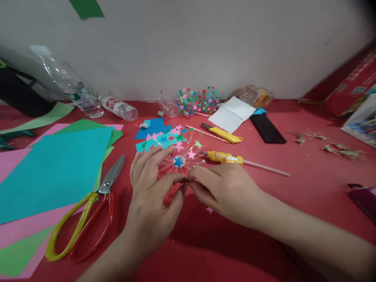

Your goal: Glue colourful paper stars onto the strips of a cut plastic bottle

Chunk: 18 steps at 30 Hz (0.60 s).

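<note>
A clear plastic piece [179, 161], cut into splayed strips like a bottle bottom, lies before me. Pink, green and blue paper stars dot it, with a blue star at its centre. My left hand [152, 188] is closed at its near edge, thumb and index finger pinched together. From the right, my right hand [225, 188] pinches the same spot, its fingertips touching the left ones. What lies right between the fingertips is hidden. Just beyond the left fingers are blue paper scraps [155, 125] and loose stars. A pink star [209, 210] rests below the right hand.
Scissors [107, 186] and coloured paper sheets [58, 164] lie on the left. Behind are plastic bottles [117, 107] and a star-covered clear piece [197, 101]. A yellow utility knife [225, 134], a yellow-handled tool [225, 158], straws and a black phone [268, 128] lie to the right.
</note>
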Tool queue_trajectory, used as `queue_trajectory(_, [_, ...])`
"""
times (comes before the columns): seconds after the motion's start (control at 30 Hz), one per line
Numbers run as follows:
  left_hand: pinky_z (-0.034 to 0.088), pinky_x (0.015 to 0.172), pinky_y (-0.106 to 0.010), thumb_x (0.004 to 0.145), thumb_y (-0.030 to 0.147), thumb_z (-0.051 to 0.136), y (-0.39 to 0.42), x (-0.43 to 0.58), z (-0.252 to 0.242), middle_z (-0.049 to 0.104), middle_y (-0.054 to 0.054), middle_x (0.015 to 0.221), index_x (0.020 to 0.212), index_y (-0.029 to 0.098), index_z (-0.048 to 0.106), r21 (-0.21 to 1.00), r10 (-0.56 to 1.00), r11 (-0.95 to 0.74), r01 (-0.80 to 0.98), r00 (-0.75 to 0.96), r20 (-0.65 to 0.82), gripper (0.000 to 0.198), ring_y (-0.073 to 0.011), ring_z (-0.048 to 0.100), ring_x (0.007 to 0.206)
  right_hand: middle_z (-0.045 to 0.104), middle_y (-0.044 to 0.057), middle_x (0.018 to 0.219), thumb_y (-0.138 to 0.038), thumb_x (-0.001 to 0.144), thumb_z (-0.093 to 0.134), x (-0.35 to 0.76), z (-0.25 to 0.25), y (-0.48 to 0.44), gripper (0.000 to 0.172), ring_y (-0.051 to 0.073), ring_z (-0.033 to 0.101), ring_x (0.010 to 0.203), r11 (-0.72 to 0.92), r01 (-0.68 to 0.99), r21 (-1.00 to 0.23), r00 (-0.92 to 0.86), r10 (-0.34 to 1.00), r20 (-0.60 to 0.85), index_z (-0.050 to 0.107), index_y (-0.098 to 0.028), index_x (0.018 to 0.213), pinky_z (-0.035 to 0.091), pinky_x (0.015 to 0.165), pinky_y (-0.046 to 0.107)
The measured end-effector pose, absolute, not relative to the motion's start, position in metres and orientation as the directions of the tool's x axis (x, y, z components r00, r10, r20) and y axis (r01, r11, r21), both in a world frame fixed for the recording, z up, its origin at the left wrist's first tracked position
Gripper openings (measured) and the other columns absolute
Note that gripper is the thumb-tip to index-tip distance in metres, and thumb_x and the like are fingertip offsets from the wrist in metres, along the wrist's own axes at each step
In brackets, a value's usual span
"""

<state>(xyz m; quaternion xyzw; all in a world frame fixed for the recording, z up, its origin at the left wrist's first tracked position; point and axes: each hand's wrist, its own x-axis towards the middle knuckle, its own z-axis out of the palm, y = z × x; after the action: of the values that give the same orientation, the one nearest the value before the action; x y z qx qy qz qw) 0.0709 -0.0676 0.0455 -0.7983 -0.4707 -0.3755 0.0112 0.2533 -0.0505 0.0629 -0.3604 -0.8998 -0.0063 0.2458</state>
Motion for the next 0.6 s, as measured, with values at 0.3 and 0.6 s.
queue_trajectory(0.3, [0.029, 0.112, -0.057, 0.082, 0.017, 0.062, -0.0694, 0.07, 0.0448, 0.055, -0.012, 0.134, 0.091, 0.021, 0.065, 0.414, 0.76, -0.551, 0.724, 0.231, 0.608, 0.01, -0.0319, 0.045, 0.13, 0.06, 0.001, 0.056, -0.019, 0.091, 0.046, 0.2541, 0.0624, -0.0521, 0.018, 0.013, 0.051, 0.047, 0.722, 0.665, -0.192, -0.606, 0.671, 0.427, 0.062, -0.014, 0.083, 0.023, 0.048, 0.027])
queue_trajectory(0.6, [0.037, 0.106, -0.054, 0.083, 0.016, 0.059, -0.0689, 0.0708, 0.0481, 0.056, -0.012, 0.133, 0.106, 0.02, 0.058, 0.424, 0.751, -0.573, 0.701, 0.243, 0.613, 0.023, -0.0285, 0.049, 0.126, 0.057, 0.0, 0.055, -0.021, 0.093, 0.042, 0.2528, 0.063, -0.0516, 0.023, 0.013, 0.05, 0.047, 0.69, 0.684, -0.236, -0.577, 0.71, 0.403, 0.061, -0.014, 0.083, 0.027, 0.049, 0.026])
